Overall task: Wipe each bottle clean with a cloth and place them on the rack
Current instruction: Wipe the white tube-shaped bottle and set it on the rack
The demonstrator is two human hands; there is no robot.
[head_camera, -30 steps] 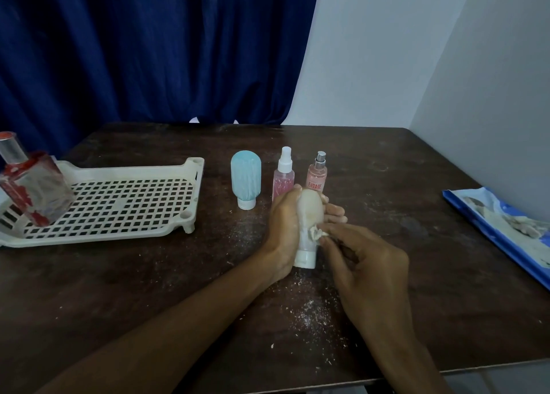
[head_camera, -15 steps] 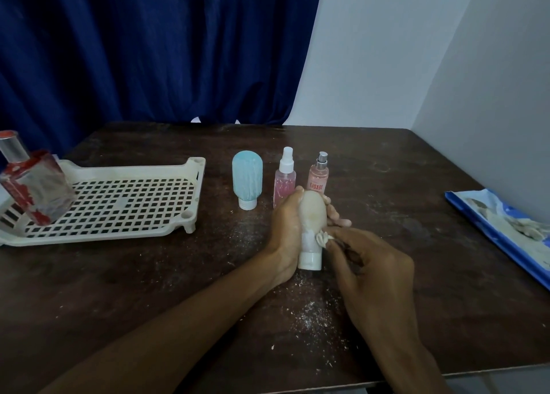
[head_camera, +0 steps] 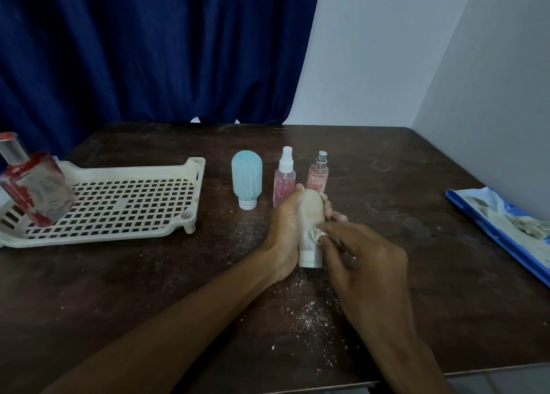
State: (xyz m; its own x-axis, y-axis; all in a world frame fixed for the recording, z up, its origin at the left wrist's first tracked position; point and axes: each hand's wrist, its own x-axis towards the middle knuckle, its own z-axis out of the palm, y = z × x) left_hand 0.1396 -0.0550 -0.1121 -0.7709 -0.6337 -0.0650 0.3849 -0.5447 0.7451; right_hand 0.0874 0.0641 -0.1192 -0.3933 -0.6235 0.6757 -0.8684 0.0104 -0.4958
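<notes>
Wiping the white bottle [head_camera: 311, 212] mid-frame, you wrap your left hand [head_camera: 282, 230] round it and pinch the cloth [head_camera: 315, 233] on it with your right hand [head_camera: 366, 262]. The red bottle [head_camera: 32, 185] sits on the rack [head_camera: 119, 215], left. The blue bottle [head_camera: 246, 179] and pink bottles [head_camera: 284, 185] above seem left to do.

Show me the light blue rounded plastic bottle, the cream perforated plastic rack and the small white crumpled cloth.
Light blue rounded plastic bottle [head_camera: 247, 179]: head view, middle of its body.
Cream perforated plastic rack [head_camera: 104, 238]: head view, its near rim.
Small white crumpled cloth [head_camera: 315, 233]: head view, the bunched part that shows.
</notes>
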